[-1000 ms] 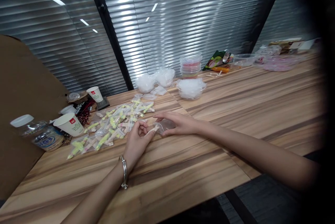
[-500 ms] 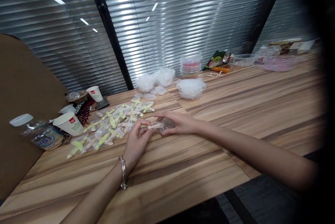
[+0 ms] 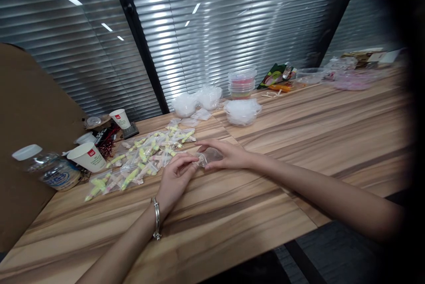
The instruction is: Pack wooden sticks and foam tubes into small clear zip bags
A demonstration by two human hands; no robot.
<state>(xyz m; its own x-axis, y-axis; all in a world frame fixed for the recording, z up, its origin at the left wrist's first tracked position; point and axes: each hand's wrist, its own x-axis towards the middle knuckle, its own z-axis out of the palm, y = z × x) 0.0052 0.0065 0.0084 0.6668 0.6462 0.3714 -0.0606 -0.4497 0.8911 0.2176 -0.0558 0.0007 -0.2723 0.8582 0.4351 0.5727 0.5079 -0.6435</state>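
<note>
My right hand curves its thumb and fingers around a small clear plastic bag, whose mouth faces left. At that mouth are the pinched fingertips of my left hand, closed on a small pale piece that is partly inside the bag and partly hidden by the fingers. A silver bangle circles my left wrist. Just beyond my left hand lies a spread of filled clear bags with yellow-green and pinkish pieces in them.
Paper cups and a plastic bottle stand at left. Bowls of clear bags, loose flat bags and stacked lidded tubs are farther back. A green packet and pink plastic lie at back right.
My left hand has shifted slightly right toward the bag, and the pale piece has gone farther into its mouth. My right hand has stayed nearly still around the bag.
</note>
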